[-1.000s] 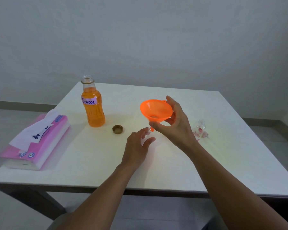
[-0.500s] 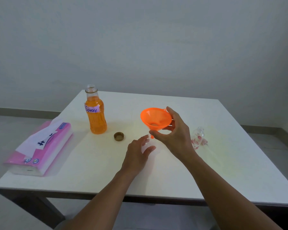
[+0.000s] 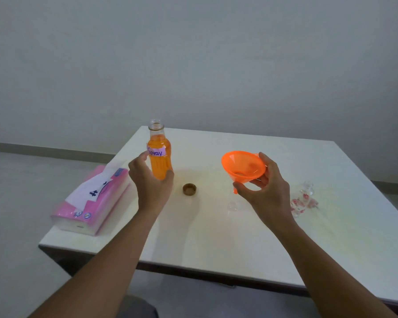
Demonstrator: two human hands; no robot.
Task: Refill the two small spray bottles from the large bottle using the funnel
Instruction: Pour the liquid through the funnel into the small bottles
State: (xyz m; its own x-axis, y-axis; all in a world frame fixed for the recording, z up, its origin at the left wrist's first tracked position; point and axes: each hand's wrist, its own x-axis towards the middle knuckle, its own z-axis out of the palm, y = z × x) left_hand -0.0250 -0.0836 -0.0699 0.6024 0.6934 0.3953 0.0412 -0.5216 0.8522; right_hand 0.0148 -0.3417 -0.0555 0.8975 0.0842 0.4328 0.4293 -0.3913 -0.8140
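A white tabletop (image 3: 216, 237) stands before a bare pale wall. By our reading the refill is prepared but not begun. The large bottle (image 3: 159, 165), labelled "Spray.", stands open at the back left, its brown cap (image 3: 189, 188) lying just beside it, and orange liquid fills it to the shoulder. The left hand (image 3: 151, 182) curls fingers and thumb round its lower body; how firm the grip is we cannot tell. The right hand (image 3: 270, 191) pinches the orange funnel (image 3: 242, 166) by its cone and holds it in the air, seated in nothing. Below its spout a faint clear small bottle (image 3: 232, 205) stands open-mouthed; a flower-printed small bottle (image 3: 302, 200) sits further right. We see no orange in either, so both fills remain. A pink tissue pack (image 3: 94, 200) overhangs the left edge.
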